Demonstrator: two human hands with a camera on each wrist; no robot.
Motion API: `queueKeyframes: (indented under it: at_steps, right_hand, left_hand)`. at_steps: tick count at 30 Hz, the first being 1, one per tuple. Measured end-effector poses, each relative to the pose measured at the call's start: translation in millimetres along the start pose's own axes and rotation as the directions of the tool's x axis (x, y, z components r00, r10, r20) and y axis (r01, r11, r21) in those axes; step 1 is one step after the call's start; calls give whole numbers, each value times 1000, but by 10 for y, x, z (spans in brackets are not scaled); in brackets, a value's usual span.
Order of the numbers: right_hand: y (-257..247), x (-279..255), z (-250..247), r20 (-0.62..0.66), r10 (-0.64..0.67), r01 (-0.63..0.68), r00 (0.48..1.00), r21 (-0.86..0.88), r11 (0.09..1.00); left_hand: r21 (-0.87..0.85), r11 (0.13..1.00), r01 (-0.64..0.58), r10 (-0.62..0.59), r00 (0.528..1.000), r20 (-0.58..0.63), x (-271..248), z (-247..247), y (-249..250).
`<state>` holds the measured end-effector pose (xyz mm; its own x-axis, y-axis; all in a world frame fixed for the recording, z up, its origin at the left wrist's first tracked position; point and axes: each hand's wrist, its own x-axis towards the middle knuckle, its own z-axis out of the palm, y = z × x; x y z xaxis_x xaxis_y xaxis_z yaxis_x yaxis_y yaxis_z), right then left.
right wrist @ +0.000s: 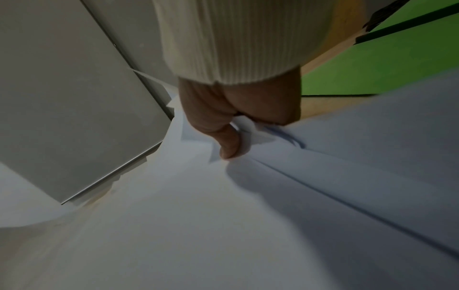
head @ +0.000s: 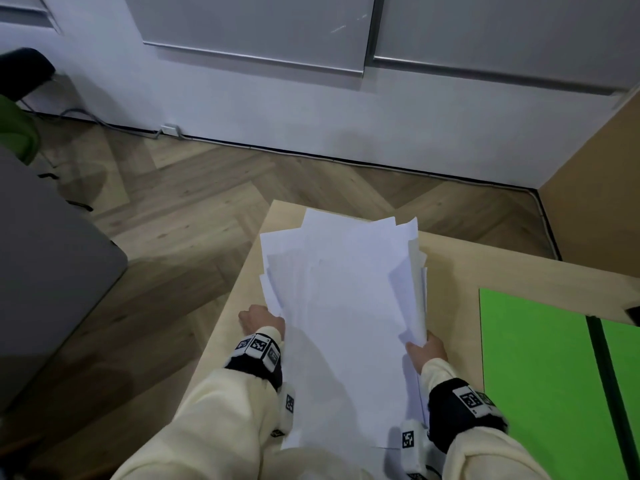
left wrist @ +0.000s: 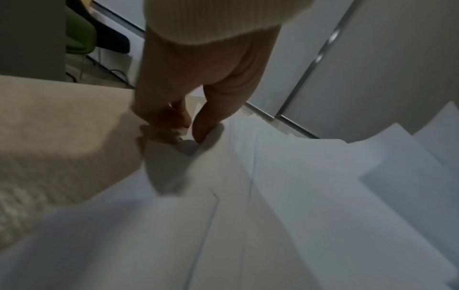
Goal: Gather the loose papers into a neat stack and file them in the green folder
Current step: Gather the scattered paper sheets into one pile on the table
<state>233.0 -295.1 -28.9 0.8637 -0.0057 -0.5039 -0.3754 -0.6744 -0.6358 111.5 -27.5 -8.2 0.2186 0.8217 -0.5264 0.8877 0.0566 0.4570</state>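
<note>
A loose, uneven sheaf of white papers (head: 346,306) is held over the light wooden table (head: 450,265), its edges fanned and not aligned. My left hand (head: 261,322) grips the sheaf's left edge, thumb on top (left wrist: 206,125) and fingers curled under. My right hand (head: 427,351) pinches the right edge, where several sheets curl upward; the thumb (right wrist: 228,145) presses on the papers (right wrist: 223,215). The green folder (head: 540,375) lies open and flat on the table to the right, its dark spine (head: 604,375) running down the middle; it also shows in the right wrist view (right wrist: 372,64).
The table's left edge (head: 235,299) drops to a herringbone wood floor (head: 190,209). A grey surface (head: 52,265) stands at the left, with a green chair (head: 17,129) behind it. White wall and cabinet panels (head: 277,36) are at the back.
</note>
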Motion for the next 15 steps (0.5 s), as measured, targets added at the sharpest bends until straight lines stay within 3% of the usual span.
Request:
queueKeyframes:
  at_steps: [4,10,15]
  right_hand:
    - [13,-16,-36,-10,12,-11,1000,29,1000]
    - [225,-26,-251,-180,125,-109,976,95,989]
    - [250,-80,-325,-197,148,-123,969,134,983]
  left_hand:
    - [126,992,0,10,997,-77,-45,55,-4]
    - [190,982,12,8,995,-103,-113,119,3]
    - [171,985,-17,23,999,-35,-155,191,97]
